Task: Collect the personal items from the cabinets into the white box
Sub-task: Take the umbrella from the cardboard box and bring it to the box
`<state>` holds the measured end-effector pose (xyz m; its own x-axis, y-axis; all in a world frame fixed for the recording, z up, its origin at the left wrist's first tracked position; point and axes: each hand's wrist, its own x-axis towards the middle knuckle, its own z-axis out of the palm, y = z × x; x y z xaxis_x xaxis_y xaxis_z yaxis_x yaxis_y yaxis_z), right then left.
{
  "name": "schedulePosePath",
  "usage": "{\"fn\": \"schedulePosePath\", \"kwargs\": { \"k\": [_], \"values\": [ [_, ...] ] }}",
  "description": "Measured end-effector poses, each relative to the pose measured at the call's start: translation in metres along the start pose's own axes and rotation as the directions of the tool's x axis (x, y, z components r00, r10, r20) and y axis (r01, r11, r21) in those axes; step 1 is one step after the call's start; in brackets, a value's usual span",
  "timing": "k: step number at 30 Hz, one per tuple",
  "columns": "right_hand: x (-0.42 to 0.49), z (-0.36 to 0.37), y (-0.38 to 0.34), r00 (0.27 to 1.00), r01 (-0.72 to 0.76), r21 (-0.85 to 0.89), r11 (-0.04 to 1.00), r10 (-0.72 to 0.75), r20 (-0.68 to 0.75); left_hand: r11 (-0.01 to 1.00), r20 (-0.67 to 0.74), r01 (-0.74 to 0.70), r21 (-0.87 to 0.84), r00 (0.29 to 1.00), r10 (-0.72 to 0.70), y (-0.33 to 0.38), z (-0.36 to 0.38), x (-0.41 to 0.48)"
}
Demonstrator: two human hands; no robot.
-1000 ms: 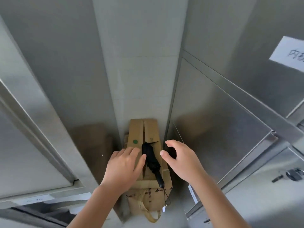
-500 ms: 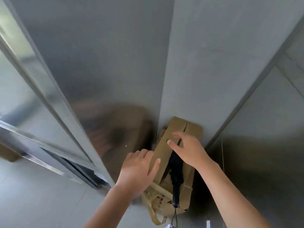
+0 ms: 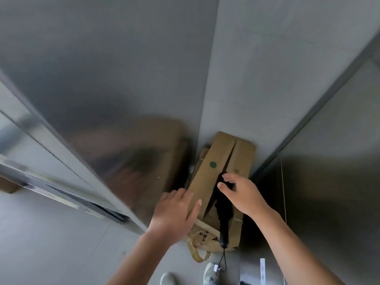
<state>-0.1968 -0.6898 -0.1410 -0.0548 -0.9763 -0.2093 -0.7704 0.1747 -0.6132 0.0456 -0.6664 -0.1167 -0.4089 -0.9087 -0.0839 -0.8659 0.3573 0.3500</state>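
Note:
A folded black umbrella lies lengthwise on a brown cardboard box with a green dot, its wrist cord hanging off the near end. The box sits on a tan bag with straps, at the bottom of a narrow grey cabinet. My right hand pinches the umbrella's far end between thumb and fingers. My left hand rests on the box's left flap, fingers straight along its side and thumb on top. No white box is in view.
An open metal cabinet door stands close on the left and another metal panel on the right, so the gap is tight. My shoes show on the grey floor below. A white label strip is at the lower right.
My right hand has come down from the box's top flap onto the umbrella's far end and closed on it. My left hand stays on the box's left side. The view has shifted.

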Motion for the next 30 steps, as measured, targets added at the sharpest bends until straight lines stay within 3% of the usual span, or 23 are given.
{"fn": "schedulePosePath", "kwargs": {
  "k": [6, 11, 16, 24, 30],
  "values": [
    [-0.007, 0.047, 0.048, 0.971, -0.229, 0.030, 0.973, 0.231, -0.063, 0.999, 0.075, -0.033, -0.012, 0.997, 0.033, -0.011, 0.031, 0.013],
    [0.001, 0.092, 0.077, 0.916, -0.366, 0.116, 0.923, 0.380, -0.132, 0.998, 0.036, -0.063, 0.010, 0.997, 0.063, -0.014, 0.056, 0.031],
    [0.031, 0.135, 0.111, 0.844, -0.512, 0.179, 0.840, 0.531, -0.077, 0.998, 0.012, -0.066, -0.002, 0.998, 0.067, -0.021, 0.083, 0.046],
    [0.046, 0.168, 0.138, 0.829, -0.537, 0.068, 0.841, 0.540, -0.143, 0.997, 0.037, -0.025, -0.068, 0.999, 0.028, -0.018, 0.104, 0.046],
    [0.040, 0.161, 0.143, 0.844, -0.494, 0.303, 0.815, 0.534, -0.060, 0.998, 0.077, -0.005, -0.061, 0.997, 0.010, -0.020, 0.106, 0.048]
  ]
}}
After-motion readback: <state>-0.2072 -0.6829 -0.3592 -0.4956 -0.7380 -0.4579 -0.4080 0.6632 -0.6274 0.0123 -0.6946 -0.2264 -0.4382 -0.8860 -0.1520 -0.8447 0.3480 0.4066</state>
